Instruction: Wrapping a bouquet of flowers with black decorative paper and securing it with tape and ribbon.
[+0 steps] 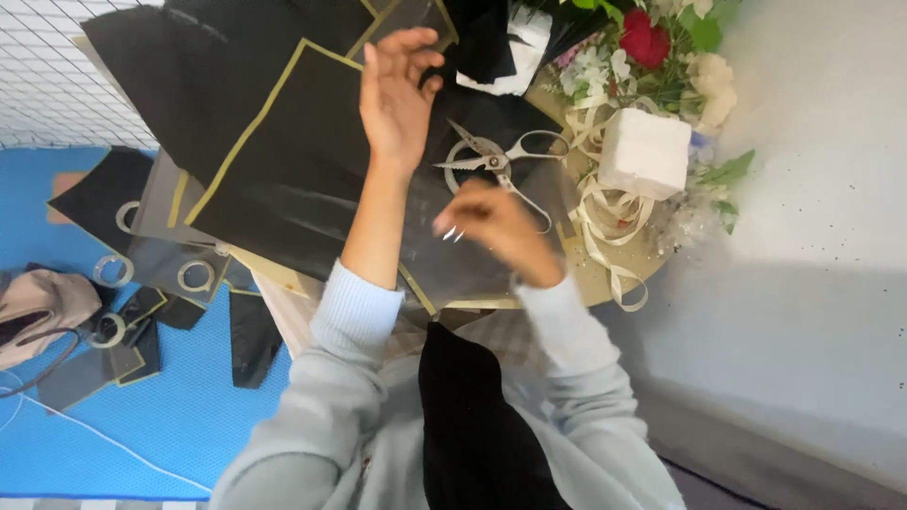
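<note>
My left hand [395,94] is raised over a stack of black wrapping sheets with gold edges [283,161], fingers spread and bent, holding nothing I can make out. My right hand [496,227] hovers lower, blurred, with fingers drawn together near a small shiny strip; whether it grips that strip is unclear. Silver scissors [496,161] lie on the sheets just beyond my right hand. A white foam block [645,151] and cream ribbon [605,212] sit to the right, beside a bunch of red and white flowers [661,47].
A small round table [605,274] carries the sheets and flowers. On the blue floor mat [142,416] at the left lie tape rolls [196,276], black paper scraps, a beige bag [42,307] and a white cord. A white wall stands at the right.
</note>
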